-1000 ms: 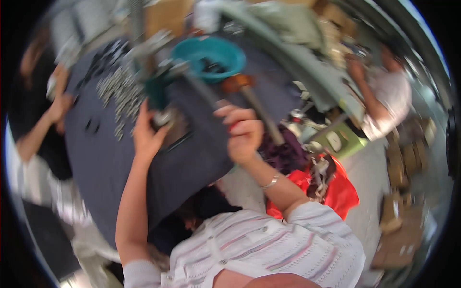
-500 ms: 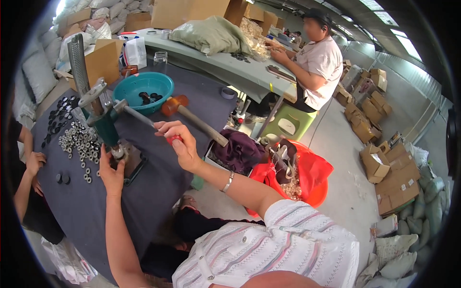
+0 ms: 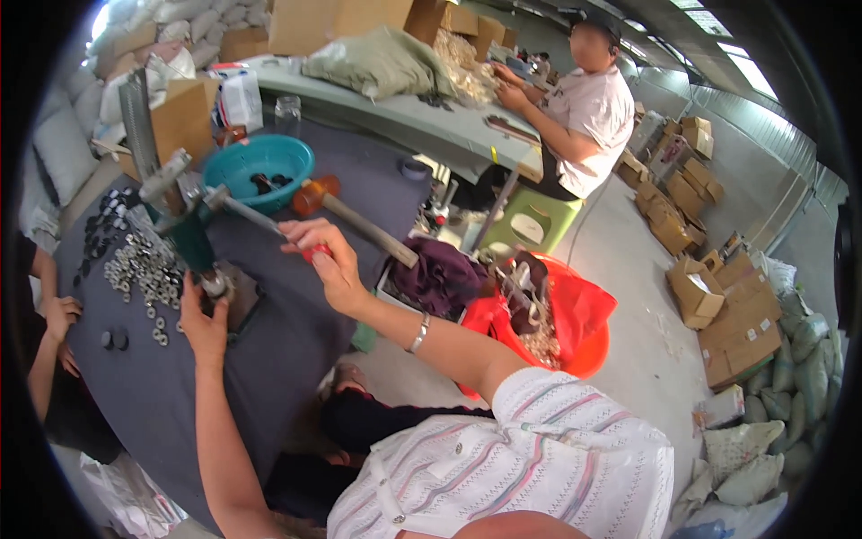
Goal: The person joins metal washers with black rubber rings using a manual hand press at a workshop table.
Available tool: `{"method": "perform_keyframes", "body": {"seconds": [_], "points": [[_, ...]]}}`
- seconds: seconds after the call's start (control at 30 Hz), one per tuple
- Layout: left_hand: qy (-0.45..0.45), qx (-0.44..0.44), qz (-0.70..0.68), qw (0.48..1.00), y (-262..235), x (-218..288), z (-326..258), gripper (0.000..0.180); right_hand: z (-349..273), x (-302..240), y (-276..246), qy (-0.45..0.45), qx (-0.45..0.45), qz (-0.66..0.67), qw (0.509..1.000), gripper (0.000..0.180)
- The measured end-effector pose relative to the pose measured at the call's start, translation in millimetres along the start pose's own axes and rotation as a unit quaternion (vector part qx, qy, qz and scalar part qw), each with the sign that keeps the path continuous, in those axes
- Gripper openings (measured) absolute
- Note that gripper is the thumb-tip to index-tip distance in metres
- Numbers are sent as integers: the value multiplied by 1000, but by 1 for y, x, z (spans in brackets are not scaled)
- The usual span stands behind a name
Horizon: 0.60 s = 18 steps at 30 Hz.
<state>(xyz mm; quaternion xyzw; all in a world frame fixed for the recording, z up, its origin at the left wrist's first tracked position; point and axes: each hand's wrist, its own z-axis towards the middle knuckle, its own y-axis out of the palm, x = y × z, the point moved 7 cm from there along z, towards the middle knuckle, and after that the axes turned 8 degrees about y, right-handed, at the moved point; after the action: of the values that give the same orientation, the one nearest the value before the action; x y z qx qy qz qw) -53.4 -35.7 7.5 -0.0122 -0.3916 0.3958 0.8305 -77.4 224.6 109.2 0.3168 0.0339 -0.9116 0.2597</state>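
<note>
Press (image 3: 190,241) stands on the cloth-covered table (image 3: 144,395), teal basin (image 3: 235,165) just behind, rightward. Metal rings (image 3: 144,272) heaped at its left, likely for easy reach. Lever (image 3: 250,216) angles toward the person; right hand (image 3: 328,269) curled round its red grip (image 3: 316,251), presumably for leverage. Left hand (image 3: 205,319) half spread, thumb and fingers around the metal tip (image 3: 214,284); can't tell whether anything's pinched.

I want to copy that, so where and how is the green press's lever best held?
Probably by the red knob at the outer end of the lever, coming from the right: the long, straight lever slants out from the green press, keeping that end clear of its body. The right hand curls there.
</note>
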Motion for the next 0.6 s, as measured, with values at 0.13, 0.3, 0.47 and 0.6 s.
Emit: {"method": "perform_keyframes", "body": {"seconds": [0.13,0.3,0.47,0.6], "points": [[3,0,16,1000,0,5,-2,79,-2,-4,-1,2,0,-3,1000,16],[16,7,15,1000,-2,6,-4,78,-4,0,-2,14,-36,-44,998,19],[19,4,7,1000,0,9,1,78,1,-4,-3,-1,-44,-49,998,21],[-3,1,-23,1000,-2,6,0,77,2,-8,1,-4,-1,-18,1000,21]]}}
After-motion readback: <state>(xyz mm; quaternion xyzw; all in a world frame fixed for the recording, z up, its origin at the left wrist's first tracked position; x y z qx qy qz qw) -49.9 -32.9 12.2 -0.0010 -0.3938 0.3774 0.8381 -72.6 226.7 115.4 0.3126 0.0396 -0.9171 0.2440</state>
